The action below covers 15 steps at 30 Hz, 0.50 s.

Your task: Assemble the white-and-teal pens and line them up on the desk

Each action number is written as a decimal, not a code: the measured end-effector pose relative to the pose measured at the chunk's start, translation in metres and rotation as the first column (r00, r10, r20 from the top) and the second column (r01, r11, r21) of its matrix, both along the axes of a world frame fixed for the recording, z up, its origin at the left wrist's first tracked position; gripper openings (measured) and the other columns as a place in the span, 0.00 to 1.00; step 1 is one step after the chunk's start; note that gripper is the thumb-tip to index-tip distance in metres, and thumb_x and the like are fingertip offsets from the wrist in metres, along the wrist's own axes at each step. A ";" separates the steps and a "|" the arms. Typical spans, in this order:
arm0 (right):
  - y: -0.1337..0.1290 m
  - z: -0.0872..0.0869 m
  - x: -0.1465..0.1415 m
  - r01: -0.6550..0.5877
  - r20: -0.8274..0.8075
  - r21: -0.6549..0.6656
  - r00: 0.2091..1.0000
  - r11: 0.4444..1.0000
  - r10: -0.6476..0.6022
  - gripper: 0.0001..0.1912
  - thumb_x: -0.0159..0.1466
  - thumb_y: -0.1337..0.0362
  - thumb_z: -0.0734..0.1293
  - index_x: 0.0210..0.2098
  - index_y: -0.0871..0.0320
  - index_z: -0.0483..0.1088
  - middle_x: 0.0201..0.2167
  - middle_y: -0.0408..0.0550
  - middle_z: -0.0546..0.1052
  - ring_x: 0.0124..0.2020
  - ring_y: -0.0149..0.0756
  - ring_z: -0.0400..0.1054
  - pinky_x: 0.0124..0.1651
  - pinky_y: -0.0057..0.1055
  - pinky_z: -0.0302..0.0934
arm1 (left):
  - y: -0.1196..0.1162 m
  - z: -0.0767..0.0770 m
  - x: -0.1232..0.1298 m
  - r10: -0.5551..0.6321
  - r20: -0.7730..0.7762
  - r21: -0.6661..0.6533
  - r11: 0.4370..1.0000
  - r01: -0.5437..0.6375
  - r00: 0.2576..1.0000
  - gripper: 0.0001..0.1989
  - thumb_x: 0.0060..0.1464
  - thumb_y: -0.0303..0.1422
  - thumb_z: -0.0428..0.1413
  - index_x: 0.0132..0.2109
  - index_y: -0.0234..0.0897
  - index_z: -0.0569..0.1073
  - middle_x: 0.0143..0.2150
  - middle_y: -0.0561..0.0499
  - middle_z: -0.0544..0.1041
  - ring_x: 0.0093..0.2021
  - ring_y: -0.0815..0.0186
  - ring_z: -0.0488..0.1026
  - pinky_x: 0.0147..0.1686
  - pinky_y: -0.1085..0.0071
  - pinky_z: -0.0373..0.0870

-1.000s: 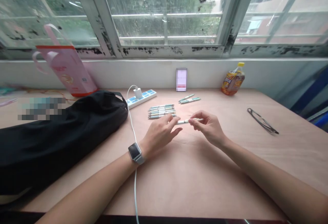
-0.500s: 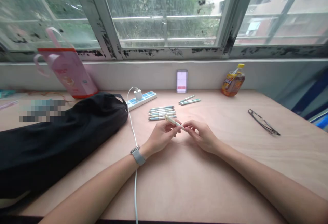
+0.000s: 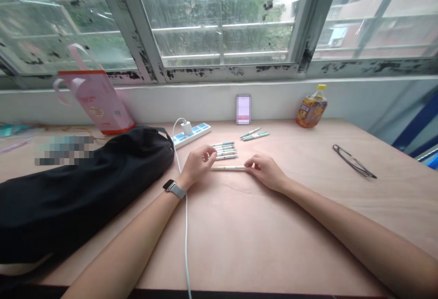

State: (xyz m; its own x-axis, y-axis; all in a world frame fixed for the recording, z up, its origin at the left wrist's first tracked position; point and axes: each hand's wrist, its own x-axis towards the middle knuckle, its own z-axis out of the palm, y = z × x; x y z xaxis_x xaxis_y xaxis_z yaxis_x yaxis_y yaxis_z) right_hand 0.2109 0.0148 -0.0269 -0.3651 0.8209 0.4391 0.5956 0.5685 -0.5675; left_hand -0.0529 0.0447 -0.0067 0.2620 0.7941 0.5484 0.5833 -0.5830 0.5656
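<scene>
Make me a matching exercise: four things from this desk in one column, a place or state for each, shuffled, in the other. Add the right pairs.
Things
1. single pale pen
2. row of pens
3. drink bottle
4. power strip

Places and states
A. standing near the wall, topped by a yellow cap
B. one end at the right hand
C. has a white charger plugged in
D. lying side by side, partly hidden by the left hand

Pairs: 1-B, 2-D, 3-A, 4-C

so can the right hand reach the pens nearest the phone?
Probably yes: the far pens lie beyond the right hand, nothing visible between, though its fingers are at another pen.
</scene>
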 end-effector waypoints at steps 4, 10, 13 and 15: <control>0.020 -0.003 -0.020 -0.010 0.000 0.033 1.000 0.999 0.010 0.04 0.62 0.70 0.69 0.34 0.56 0.77 0.33 0.46 0.77 0.32 0.32 0.68 0.39 0.30 0.62 | 0.001 0.002 -0.008 -0.059 -0.370 0.090 0.991 0.099 0.927 0.07 0.59 0.34 0.54 0.37 0.37 0.76 0.35 0.49 0.75 0.34 0.65 0.71 0.35 0.70 0.66; 0.056 -0.002 -0.024 0.034 0.118 0.131 0.992 0.991 -0.050 0.07 0.60 0.70 0.67 0.37 0.56 0.74 0.38 0.48 0.77 0.37 0.37 0.69 0.43 0.32 0.63 | 0.007 -0.001 -0.009 0.009 -0.597 0.147 0.984 0.098 0.802 0.09 0.62 0.30 0.51 0.36 0.38 0.76 0.37 0.47 0.75 0.38 0.63 0.71 0.37 0.69 0.66; 0.082 -0.001 0.004 0.173 0.238 0.234 0.944 0.957 -0.229 0.10 0.61 0.71 0.63 0.40 0.57 0.74 0.45 0.53 0.77 0.46 0.44 0.68 0.48 0.36 0.63 | 0.008 -0.002 -0.008 0.068 -0.613 0.170 0.984 0.047 0.787 0.09 0.62 0.29 0.51 0.35 0.37 0.75 0.38 0.46 0.75 0.38 0.62 0.71 0.37 0.68 0.66; 0.101 -0.001 0.027 0.334 0.254 0.277 0.879 0.901 -0.404 0.13 0.61 0.72 0.61 0.43 0.59 0.74 0.47 0.56 0.76 0.48 0.47 0.66 0.49 0.39 0.62 | 0.008 -0.001 -0.006 0.107 -0.611 0.181 0.983 0.007 0.785 0.09 0.62 0.30 0.52 0.35 0.37 0.75 0.38 0.46 0.75 0.38 0.61 0.72 0.36 0.68 0.65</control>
